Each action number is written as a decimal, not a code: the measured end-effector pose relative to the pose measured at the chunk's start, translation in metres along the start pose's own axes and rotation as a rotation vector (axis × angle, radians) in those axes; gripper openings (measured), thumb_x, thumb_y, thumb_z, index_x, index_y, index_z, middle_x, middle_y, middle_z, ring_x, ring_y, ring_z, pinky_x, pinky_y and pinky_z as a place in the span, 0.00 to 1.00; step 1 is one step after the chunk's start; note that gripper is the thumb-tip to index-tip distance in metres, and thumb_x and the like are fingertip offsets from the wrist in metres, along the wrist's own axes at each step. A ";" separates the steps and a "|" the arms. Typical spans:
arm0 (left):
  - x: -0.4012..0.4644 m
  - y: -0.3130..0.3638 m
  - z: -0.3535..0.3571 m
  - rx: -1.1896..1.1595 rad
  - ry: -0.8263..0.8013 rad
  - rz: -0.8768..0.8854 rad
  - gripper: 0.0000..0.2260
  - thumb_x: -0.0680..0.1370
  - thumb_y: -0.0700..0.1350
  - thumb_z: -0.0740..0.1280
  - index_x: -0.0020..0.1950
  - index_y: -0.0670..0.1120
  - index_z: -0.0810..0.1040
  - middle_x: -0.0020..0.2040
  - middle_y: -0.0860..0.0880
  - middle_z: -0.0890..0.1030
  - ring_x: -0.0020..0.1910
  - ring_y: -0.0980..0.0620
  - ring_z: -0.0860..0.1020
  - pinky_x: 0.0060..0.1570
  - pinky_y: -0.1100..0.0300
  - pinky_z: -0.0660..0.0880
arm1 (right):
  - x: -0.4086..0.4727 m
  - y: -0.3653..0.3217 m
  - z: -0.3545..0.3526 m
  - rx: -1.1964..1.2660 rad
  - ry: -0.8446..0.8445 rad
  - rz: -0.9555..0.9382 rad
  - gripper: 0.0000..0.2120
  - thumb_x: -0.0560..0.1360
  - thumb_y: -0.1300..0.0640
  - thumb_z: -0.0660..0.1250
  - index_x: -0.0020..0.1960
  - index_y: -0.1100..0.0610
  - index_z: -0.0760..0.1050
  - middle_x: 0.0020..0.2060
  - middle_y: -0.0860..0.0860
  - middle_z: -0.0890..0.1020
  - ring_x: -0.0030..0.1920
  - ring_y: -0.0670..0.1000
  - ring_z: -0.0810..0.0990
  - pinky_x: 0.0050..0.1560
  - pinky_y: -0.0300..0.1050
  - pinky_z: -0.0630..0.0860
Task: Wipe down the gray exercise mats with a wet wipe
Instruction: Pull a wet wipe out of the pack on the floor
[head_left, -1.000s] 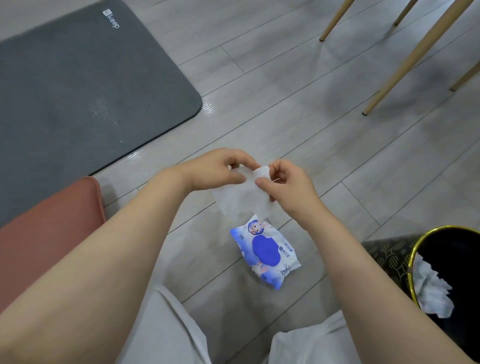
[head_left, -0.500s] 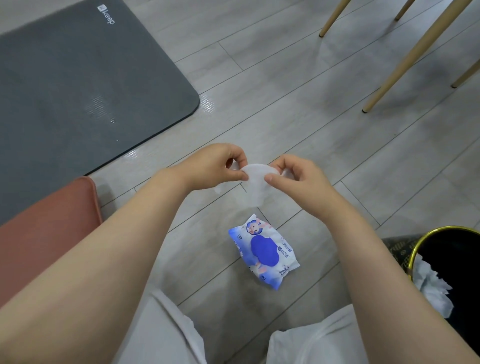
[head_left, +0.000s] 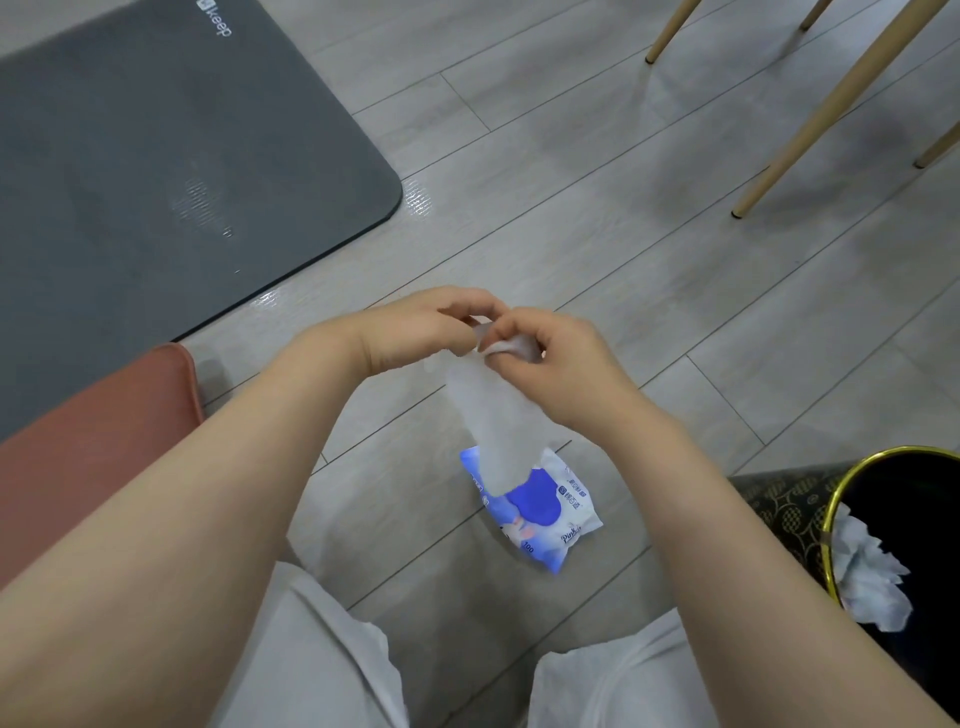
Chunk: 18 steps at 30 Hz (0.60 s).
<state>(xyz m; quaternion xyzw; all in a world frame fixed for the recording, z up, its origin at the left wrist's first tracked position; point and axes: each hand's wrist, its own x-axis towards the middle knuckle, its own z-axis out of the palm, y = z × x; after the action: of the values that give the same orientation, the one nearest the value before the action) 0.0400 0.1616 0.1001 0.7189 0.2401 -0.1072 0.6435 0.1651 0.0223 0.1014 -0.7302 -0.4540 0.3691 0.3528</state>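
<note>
The wet wipe (head_left: 488, 410) is a thin, translucent white sheet, bunched at its top and hanging down in a limp, narrow strip at the centre of the view, its lower end in front of the wipe pack (head_left: 540, 512). Both hands meet at its upper edge: the left hand (head_left: 421, 332) has its grip pinched on the top from 9 o'clock, and the right hand (head_left: 556, 358) has its grip clamped on the crumpled top from 3 o'clock, fingertips of the two nearly touching. One gray exercise mat (head_left: 156, 156) shows, dark with a rounded corner and a white "keep" logo, lying flat on the floor (head_left: 597, 234) at 10 o'clock, well apart from the hands. One blue and white wipe pack lies on the floor at 6 o'clock from the hands. One gold-rimmed black bin (head_left: 831, 519) stands at 4 o'clock with crumpled white wipes inside. Four wooden chair legs (head_left: 810, 114) reach the floor at 1 o'clock, and one pink cushion (head_left: 93, 431) sits at 8 o'clock.
</note>
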 end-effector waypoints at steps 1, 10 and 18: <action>0.000 0.000 0.000 -0.018 -0.016 0.001 0.19 0.68 0.39 0.61 0.57 0.50 0.79 0.48 0.54 0.83 0.50 0.57 0.78 0.55 0.60 0.72 | 0.001 0.000 0.001 0.008 0.053 0.000 0.07 0.72 0.59 0.69 0.41 0.47 0.78 0.35 0.41 0.77 0.35 0.46 0.75 0.35 0.43 0.74; 0.002 0.004 0.007 0.113 0.185 0.072 0.12 0.78 0.37 0.69 0.57 0.52 0.80 0.45 0.55 0.82 0.40 0.60 0.79 0.38 0.71 0.72 | 0.009 0.018 -0.004 -0.081 0.261 0.047 0.14 0.69 0.51 0.74 0.44 0.54 0.70 0.37 0.45 0.74 0.36 0.45 0.70 0.35 0.38 0.66; -0.003 0.014 0.001 0.092 0.212 0.144 0.18 0.80 0.32 0.62 0.61 0.54 0.77 0.47 0.53 0.84 0.46 0.56 0.82 0.46 0.66 0.76 | 0.003 0.027 -0.026 0.196 -0.267 0.194 0.20 0.70 0.58 0.75 0.58 0.44 0.75 0.52 0.37 0.80 0.49 0.28 0.75 0.48 0.24 0.69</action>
<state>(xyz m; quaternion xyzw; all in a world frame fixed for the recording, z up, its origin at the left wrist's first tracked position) 0.0443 0.1596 0.1139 0.7701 0.2494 0.0048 0.5871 0.1991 0.0111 0.0903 -0.6773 -0.3859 0.5375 0.3217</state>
